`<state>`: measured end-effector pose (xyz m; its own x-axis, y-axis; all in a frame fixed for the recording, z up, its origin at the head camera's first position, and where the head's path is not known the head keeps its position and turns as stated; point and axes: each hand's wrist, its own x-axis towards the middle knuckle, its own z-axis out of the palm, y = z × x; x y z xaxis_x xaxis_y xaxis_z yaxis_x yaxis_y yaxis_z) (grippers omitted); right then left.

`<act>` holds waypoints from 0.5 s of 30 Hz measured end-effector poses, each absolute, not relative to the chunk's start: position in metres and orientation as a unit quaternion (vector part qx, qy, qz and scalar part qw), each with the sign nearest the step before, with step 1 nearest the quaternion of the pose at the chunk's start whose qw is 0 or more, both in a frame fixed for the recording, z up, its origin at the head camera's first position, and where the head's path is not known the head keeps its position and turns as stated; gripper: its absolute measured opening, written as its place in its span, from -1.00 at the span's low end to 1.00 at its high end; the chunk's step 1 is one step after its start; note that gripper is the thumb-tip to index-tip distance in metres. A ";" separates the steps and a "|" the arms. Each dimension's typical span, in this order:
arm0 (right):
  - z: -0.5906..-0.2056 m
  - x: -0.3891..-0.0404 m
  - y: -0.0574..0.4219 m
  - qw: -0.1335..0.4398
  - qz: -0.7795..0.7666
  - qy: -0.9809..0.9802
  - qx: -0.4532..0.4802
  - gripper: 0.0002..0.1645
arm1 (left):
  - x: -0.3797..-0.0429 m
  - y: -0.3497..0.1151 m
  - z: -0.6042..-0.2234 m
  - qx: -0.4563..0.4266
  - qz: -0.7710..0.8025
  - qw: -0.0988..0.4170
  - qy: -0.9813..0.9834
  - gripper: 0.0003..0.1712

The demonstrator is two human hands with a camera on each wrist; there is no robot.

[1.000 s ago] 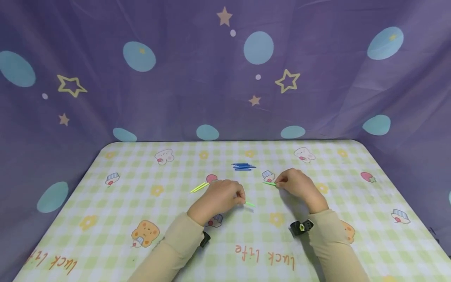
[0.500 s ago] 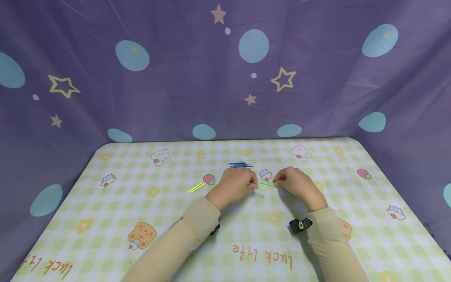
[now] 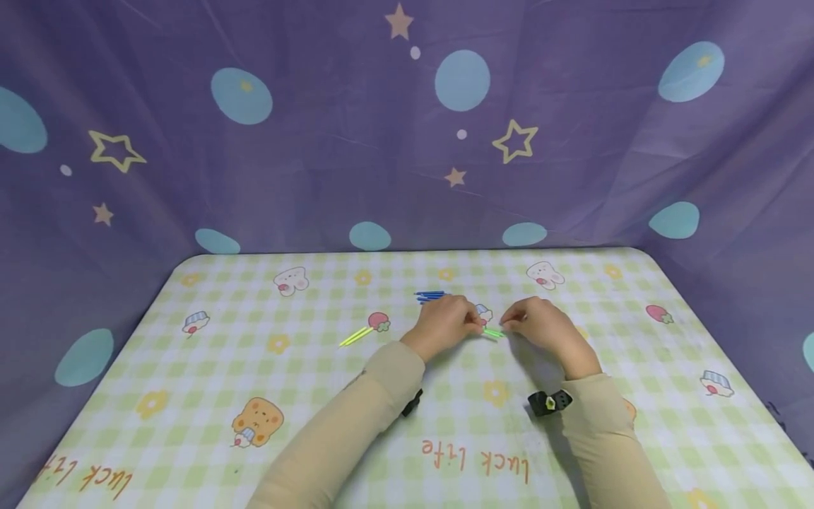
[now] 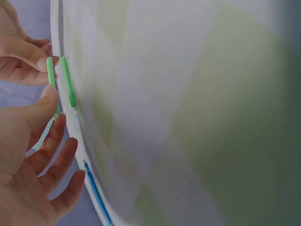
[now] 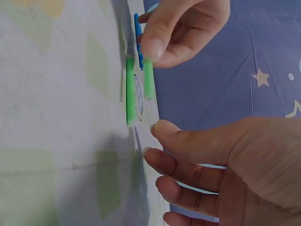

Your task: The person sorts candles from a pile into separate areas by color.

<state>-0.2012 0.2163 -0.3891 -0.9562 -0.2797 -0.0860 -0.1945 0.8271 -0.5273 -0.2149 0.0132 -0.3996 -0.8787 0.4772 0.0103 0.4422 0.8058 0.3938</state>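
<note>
In the left wrist view, my left hand (image 4: pixel 28 141) pinches a short thin green stick (image 4: pixel 50 70) between thumb and index finger. A second green stick (image 4: pixel 68 84) lies on the tablecloth beside it; the right wrist view also shows this lying stick (image 5: pixel 130 94), a little apart from the held one. My right hand (image 3: pixel 543 329) is just right of the green sticks. Its thumb and index finger (image 5: pixel 188 172) are slightly apart with nothing between them. Behind the left hand, a small group of blue sticks (image 3: pixel 431 293) lies partly covered by that hand.
Yellow sticks (image 3: pixel 356 336) lie slanted to the left of my left hand. A checked tablecloth (image 3: pixel 318 382) with printed cartoons covers the table. A purple curtain (image 3: pixel 318 177) with stars hangs behind it and along the sides.
My left hand has moved right and away from me, carrying its green stick beside the other one. My right hand has let go of the other green stick and drawn slightly back.
</note>
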 end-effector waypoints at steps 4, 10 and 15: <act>-0.389 -0.200 0.217 0.085 -0.266 0.953 -0.121 -0.88 | -0.217 0.017 -0.405 0.228 0.198 0.053 0.952 -0.88; -0.388 -0.199 0.218 0.092 -0.264 0.953 -0.117 -0.87 | -0.218 0.021 -0.409 0.219 0.202 0.059 0.953 -0.91; -0.389 -0.200 0.219 0.088 -0.263 0.953 -0.120 -0.87 | -0.220 0.023 -0.411 0.209 0.204 0.063 0.954 -0.92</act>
<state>-0.2004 0.2186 -0.3888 -0.9558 -0.2750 -0.1042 -0.1827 0.8328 -0.5226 -0.2200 0.0232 -0.4111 -0.9046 0.4248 -0.0344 0.3734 0.8289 0.4165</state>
